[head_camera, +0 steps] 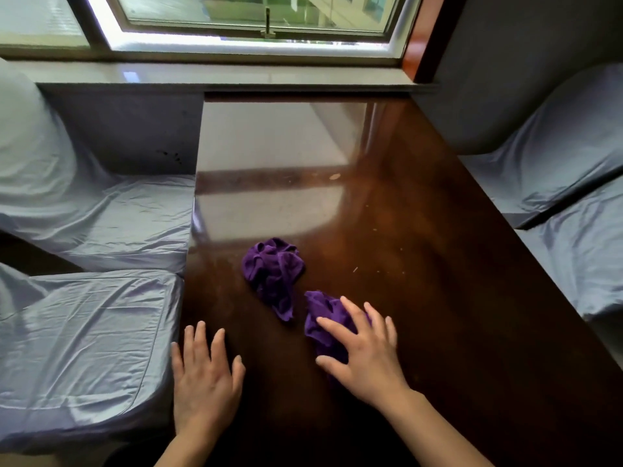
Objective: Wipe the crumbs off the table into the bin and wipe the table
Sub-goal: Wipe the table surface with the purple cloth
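A dark glossy wooden table (421,298) runs from the window toward me. Two crumpled purple cloths lie on it. The farther cloth (273,271) sits free near the table's middle. The nearer cloth (320,321) lies under my right hand (362,352), whose spread fingers rest on top of it. My left hand (204,375) lies flat and open at the table's left edge, holding nothing. A few pale crumbs (355,269) are scattered to the right of the cloths, with one larger crumb (334,176) farther back. No bin is in view.
Seats covered in pale blue-grey fabric stand on both sides: a left seat (87,348) and a right seat (556,170). A window sill (219,75) and window (256,15) close off the far end of the table.
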{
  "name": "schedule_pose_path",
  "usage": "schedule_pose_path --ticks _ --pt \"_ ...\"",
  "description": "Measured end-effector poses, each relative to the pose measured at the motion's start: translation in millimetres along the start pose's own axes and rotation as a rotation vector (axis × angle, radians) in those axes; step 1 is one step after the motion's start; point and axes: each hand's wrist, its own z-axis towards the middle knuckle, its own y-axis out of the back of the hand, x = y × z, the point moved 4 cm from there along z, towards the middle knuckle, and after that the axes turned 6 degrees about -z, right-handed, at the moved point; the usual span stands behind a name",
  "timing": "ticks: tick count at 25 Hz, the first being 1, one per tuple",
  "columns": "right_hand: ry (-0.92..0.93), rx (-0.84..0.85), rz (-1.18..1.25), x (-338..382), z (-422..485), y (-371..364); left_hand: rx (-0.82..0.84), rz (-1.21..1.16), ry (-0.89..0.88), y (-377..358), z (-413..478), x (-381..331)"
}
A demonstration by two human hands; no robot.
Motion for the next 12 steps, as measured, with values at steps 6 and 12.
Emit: schedule_pose_path --ticks 6,12 --pt "0.144 -0.074 -0.032 9 4 -15 0.063 0.023 -0.229 -10 17 -76" --pt "-0.05 -0.161 -0.06 -93 -28 -15 0.15 0.03 -0.101 -44 28 -123"
